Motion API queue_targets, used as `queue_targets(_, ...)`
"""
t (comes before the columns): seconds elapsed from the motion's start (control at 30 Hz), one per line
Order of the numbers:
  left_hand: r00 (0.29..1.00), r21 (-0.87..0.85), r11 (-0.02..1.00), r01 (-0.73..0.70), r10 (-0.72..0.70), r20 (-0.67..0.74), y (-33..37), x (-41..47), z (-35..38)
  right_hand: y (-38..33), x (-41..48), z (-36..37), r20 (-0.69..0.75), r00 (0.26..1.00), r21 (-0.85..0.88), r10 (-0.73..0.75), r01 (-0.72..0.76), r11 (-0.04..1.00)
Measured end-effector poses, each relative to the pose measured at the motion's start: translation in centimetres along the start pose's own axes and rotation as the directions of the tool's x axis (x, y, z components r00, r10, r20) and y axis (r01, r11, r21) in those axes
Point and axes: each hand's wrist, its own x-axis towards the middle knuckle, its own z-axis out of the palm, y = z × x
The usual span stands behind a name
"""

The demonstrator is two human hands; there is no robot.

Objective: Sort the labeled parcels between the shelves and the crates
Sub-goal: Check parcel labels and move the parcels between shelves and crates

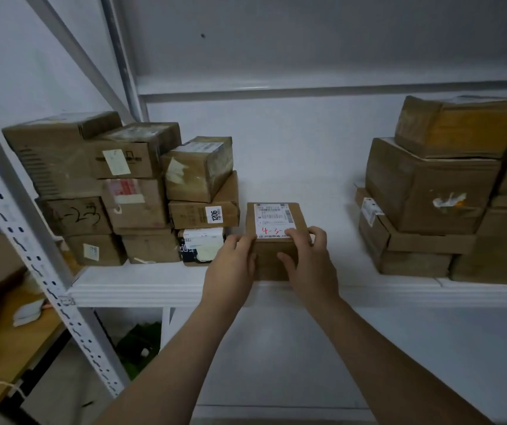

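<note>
Cardboard parcel at shelf edge: L hand & R hand grasp its sides; keep level, label up.

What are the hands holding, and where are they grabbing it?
Both hold the labelled parcel on the shelf: the left hand grips its near left edge, the right hand its near right corner, fingers over the top.

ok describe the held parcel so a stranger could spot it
On the white shelf, look in the gap between the left stack of boxes and the right stack. The small brown parcel sits unstacked at the front edge, gripped by the left hand and right hand. Only its label carries red handwriting starting with 4.
</note>
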Motion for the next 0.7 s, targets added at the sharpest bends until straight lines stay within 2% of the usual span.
queue_targets(0.27,0.986,0.088,0.984,-0.158,0.153,0.063,-2.1,-0.3,-1.3,0.1,2.6,1.9,0.024,0.998,-0.049,-0.054,0.055,0.997)
queue_targets(0.5,0.963,0.061,0.962,-0.268,0.266,0.029,-0.3,1.0,-2.0,-0.2,3.2,0.1,0.111,0.992,-0.235,-0.064,0.089,0.968)
queue_targets(0.57,0.953,0.052,0.952,-0.303,0.303,-0.003,1.1,1.6,-2.1,-0.1,2.9,-2.1,0.06,0.994,-0.209,-0.092,0.103,0.973)
queue_targets(0.7,0.94,0.004,0.942,-0.336,0.336,-0.054,4.3,2.7,-1.7,0.6,2.4,-7.9,-0.125,0.96,-0.184,-0.25,0.225,0.957)
